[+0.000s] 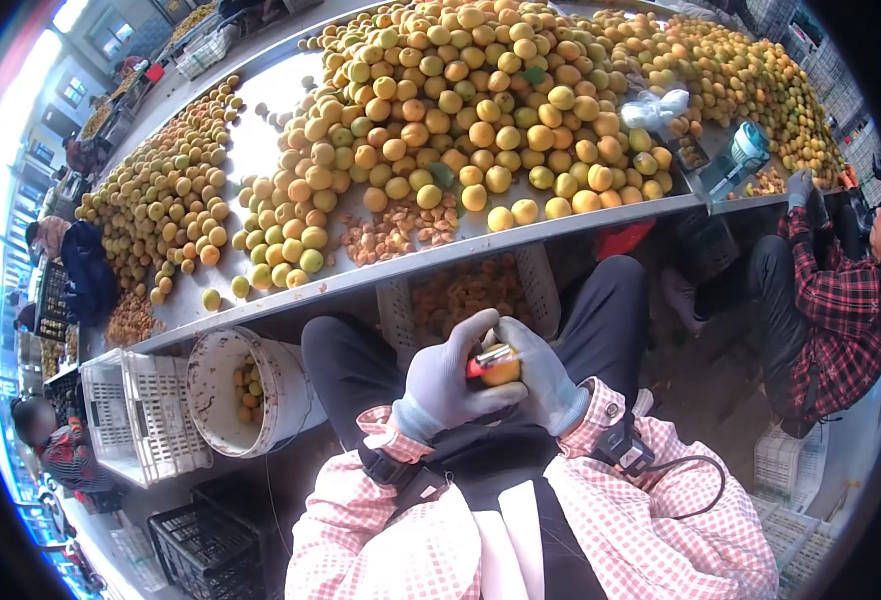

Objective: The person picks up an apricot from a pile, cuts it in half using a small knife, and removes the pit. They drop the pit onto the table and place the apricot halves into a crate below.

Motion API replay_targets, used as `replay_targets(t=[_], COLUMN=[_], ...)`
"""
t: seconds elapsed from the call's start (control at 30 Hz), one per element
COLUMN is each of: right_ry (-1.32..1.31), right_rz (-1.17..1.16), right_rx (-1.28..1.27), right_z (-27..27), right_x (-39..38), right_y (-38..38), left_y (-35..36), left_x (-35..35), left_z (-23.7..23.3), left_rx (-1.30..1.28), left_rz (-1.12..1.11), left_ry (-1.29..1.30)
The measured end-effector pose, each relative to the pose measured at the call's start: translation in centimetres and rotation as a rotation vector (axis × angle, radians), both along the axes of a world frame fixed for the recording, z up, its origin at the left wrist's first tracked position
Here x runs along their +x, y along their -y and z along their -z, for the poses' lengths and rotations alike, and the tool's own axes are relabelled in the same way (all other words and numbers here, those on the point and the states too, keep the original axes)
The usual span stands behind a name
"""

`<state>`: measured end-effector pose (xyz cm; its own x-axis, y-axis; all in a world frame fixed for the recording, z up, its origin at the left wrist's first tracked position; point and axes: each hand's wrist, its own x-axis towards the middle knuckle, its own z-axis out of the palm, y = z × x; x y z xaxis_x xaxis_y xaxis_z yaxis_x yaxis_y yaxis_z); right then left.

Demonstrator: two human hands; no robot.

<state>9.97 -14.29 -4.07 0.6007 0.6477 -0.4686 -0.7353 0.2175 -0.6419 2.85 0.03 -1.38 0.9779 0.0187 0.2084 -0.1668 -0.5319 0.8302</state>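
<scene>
A round, smooth-skinned apricot of warm yellow-orange (502,370) sits between the two gloved hands, above the person's lap and in front of the bench. Only part of it shows, on its lower side, where the colour is an even golden orange; the rest is hidden by the gloves and by a small tool with a bright silvery metal part and a red part (476,367) lying against its top. The left hand in a pale grey knitted glove (450,378) curls its fingers around the fruit from one side, thumb raised toward the other hand. The right hand in a matching grey glove (540,372) closes over the opposite side, so the fruit is clasped between both. Which hand grips the tool, I cannot tell.

Ahead, a long metal bench with a raised silvery rim (520,239) carries a high heap of whole yellow-orange apricots (480,100), some tinged green. Near the rim lie flattened, orange-brown fruit pieces (400,232). Below the hands' far side, a white slatted plastic crate (394,318) holds more such pieces. To the left stands a round white plastic bucket with a stained rim (285,385), several yellow-green fruits inside.
</scene>
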Motion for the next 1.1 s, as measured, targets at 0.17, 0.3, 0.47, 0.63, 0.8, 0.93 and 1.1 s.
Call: replay_targets(t=[0.17, 0.3, 0.47, 0.63, 0.8, 0.93, 1.1], right_ry=[1.302, 1.575, 1.350, 0.768, 0.003, 0.370, 0.937], right_rz=[0.102, 0.521, 0.367, 0.433, 0.035, 0.154, 0.569], right_rx=[-0.492, -0.750, -0.276, -0.037, 0.167, 0.031, -0.149], right_z=[-1.1, 0.4, -0.2, -2.8, -2.3, -1.4, -3.9], right_x=[-1.1, -2.1, -0.1, 0.5, 1.5, 1.2, -0.2], right_y=[-0.2, -1.6, -1.3, -2.4, -0.7, -0.7, -1.9], left_y=[0.3, 1.9, 3.2, 2.7, 0.7, 0.5, 2.4], left_x=[0.7, 1.2, 0.8, 1.5, 2.1, 2.3, 2.4], left_z=[-0.3, -1.5, -1.8, -0.3, -2.0, -1.9, -2.8], left_rx=[0.002, -0.444, -0.876, -0.765, 0.226, 0.203, -0.182], left_rz=[0.042, -0.045, -0.192, -0.229, -0.088, -0.039, -0.045], left_ry=[0.168, 0.077, 0.009, -0.113, 0.111, 0.182, 0.173])
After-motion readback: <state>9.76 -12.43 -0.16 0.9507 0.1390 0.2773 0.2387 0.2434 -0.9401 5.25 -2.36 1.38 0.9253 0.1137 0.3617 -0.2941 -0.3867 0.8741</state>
